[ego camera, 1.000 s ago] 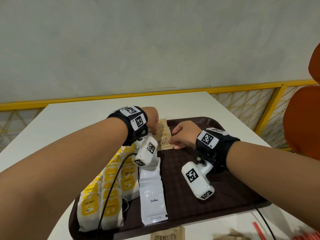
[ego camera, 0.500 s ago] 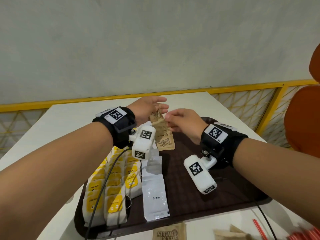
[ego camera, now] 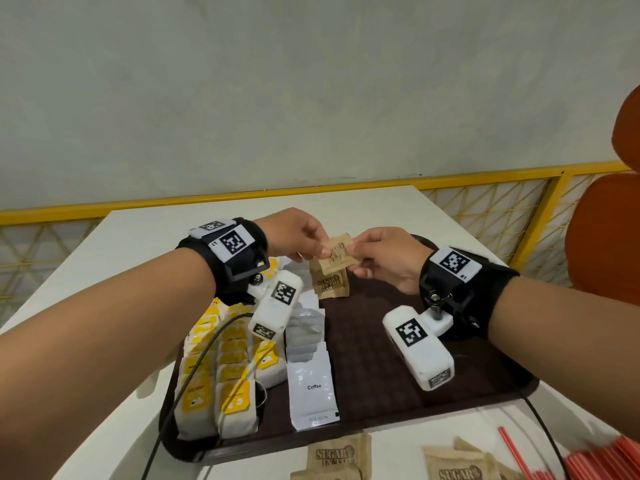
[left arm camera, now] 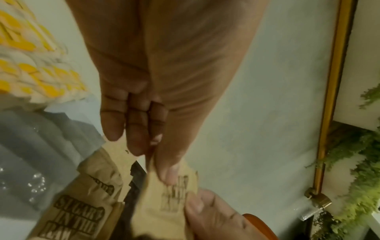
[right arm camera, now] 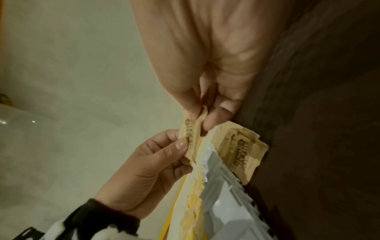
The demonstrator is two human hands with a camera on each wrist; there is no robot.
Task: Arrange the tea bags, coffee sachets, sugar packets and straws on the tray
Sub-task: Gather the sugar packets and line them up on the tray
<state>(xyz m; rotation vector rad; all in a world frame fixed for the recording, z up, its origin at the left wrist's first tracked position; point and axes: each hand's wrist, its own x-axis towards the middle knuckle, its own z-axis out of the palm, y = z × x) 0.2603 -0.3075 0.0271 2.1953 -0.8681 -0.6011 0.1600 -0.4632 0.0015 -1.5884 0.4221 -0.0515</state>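
Both hands hold one brown sugar packet (ego camera: 341,252) in the air over the far end of the dark brown tray (ego camera: 374,375). My left hand (ego camera: 320,252) pinches its left edge and my right hand (ego camera: 356,259) pinches its right edge. In the left wrist view my thumb presses on the packet (left arm camera: 170,199). In the right wrist view the same packet (right arm camera: 190,136) is nipped between thumb and finger. Another sugar packet (ego camera: 329,284) lies on the tray below. Yellow tea bags (ego camera: 221,375) and white coffee sachets (ego camera: 311,386) lie in rows on the tray's left.
Loose sugar packets (ego camera: 336,455) and red straws (ego camera: 602,459) lie on the white table (ego camera: 138,244) in front of the tray. An orange chair (ego camera: 606,237) stands at the right, and a yellow railing (ego camera: 485,174) runs behind the table.
Both hands rose from the tray's surface, lifting one sugar packet off the one that stays lying there. They now hold it between them, a little higher than half a second ago.
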